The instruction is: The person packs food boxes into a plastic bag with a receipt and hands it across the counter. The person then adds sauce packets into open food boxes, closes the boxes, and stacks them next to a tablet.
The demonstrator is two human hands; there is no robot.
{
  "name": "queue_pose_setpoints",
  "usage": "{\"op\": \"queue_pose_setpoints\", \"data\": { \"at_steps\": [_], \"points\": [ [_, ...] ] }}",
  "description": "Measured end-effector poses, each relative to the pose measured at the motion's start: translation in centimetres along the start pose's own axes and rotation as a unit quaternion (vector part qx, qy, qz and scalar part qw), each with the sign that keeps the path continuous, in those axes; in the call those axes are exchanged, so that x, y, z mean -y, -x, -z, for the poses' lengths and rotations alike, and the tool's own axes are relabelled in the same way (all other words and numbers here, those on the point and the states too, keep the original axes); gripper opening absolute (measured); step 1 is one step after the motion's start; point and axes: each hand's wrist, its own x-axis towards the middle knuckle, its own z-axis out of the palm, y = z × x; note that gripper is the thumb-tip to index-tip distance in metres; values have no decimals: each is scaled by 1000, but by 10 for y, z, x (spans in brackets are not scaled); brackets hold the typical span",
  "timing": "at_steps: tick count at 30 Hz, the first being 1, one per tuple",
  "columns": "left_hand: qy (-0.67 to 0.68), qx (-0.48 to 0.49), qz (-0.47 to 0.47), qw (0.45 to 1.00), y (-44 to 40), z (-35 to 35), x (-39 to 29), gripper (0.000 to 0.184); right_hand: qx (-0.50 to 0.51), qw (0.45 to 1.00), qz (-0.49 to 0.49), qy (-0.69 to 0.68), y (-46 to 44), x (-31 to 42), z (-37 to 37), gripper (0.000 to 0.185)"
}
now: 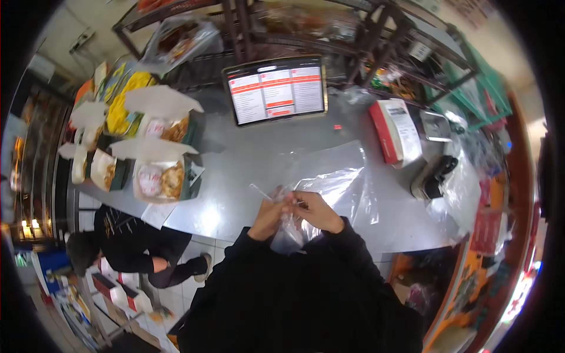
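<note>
My left hand (pixel 268 219) and my right hand (pixel 318 212) meet at the near edge of the steel table, in front of my body. Fingers of both are pinched together on a small clear plastic bag (pixel 288 234), whose lower part hangs below them. A thin pale strip (pixel 258 190) sticks out past my left fingers; what it is, I cannot make out. Just beyond my right hand, a large clear plastic sheet or bag (pixel 344 170) lies on the table. What the small bag contains is unclear.
Open takeaway boxes with food (pixel 168 179) stand at the left. A tablet (pixel 276 91) leans at the back. On the right are a red-and-white box (pixel 394 132) and a dark tape-dispenser-like object (pixel 432 176). A person in black (pixel 138 244) bends down at lower left.
</note>
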Motion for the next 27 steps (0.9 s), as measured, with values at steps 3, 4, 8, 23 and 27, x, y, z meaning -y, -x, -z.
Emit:
{"op": "queue_pose_setpoints", "data": {
  "at_steps": [3, 4, 8, 23, 27],
  "points": [
    [-432, 25, -101, 896, 13, -16, -42, 28, 17, 993, 81, 80, 17, 11, 16, 18],
    [-616, 61, -170, 767, 16, -18, -60, 22, -41, 973, 142, 178, 24, 18, 20, 16],
    [-691, -263, -371, 563, 34, -13, -113, 14, -334, 843, 194, 376, 62, 56, 41, 14],
    [-724, 13, -351, 594, 29, -78, -79, 21, -272, 925, 194, 182, 79, 39, 56, 35],
    [-698, -61, -561, 441, 48, -79, -78, 19, -287, 900, 250, 214, 118, 61, 74, 33]
  ]
}}
